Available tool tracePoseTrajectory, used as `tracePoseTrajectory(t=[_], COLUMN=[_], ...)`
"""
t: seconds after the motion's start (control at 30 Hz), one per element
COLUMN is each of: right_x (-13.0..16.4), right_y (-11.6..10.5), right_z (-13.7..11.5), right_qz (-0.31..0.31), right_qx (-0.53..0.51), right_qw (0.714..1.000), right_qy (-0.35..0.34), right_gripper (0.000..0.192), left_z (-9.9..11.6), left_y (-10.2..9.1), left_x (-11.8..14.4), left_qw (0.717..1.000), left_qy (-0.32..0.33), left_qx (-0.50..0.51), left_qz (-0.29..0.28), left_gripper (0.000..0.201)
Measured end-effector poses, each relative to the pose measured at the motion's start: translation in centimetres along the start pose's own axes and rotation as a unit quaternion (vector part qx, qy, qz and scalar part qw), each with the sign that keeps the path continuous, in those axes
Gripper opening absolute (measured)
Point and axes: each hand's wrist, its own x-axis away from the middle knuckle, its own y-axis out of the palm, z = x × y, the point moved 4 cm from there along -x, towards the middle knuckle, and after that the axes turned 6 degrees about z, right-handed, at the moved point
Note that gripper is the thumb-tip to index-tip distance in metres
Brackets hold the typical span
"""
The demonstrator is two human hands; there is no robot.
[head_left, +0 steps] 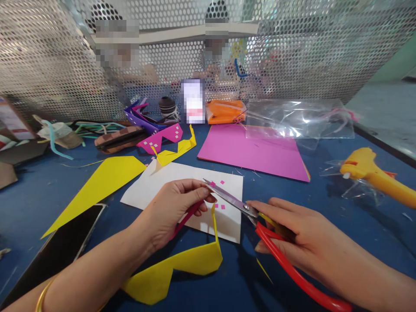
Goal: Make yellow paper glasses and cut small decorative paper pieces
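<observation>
The left hand [178, 201] pinched a pink strip [186, 219]; the right hand [297, 229] gripped red-handled scissors [231, 199]. Yellow paper glasses [198, 260] lay below the left hand.

Your left hand [180, 203] is pinched closed, your right hand [287, 225] curled into a grip, both forearms [100, 260] angled inward

scissor handles [294, 274] coated in red, paper strip [185, 219] coloured deep pink, paper glasses [195, 260] coloured yellow, white sheet [146, 186] dotted with pink squares [222, 207], pink glasses [159, 138] marked with white squares [177, 130], pouch [104, 142] checked in browns, tabletop [282, 193] coloured blue
</observation>
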Motion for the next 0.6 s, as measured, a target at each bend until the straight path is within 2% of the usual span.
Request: tracePoseTrajectory(t=[0.27, 0.6], right_x=[0.03, -0.07], right_y=[0.20, 0.00], right_z=[0.17, -0.11], right_qz=[-0.017, 0.004], right_qx=[-0.010, 0.001], right_qw=[1.000, 1.000], right_qy=[0.013, -0.004], right_gripper=[0.035, 0.033], left_z=[0.10, -0.05], left_y=[0.05, -0.04], left_x=[-0.02, 0.04], left_qw=[1.000, 1.000], left_qy=[0.000, -0.007], left_qx=[-0.010, -0.023], left_qz=[0.005, 0.007], left_gripper=[0.011, 0.011])
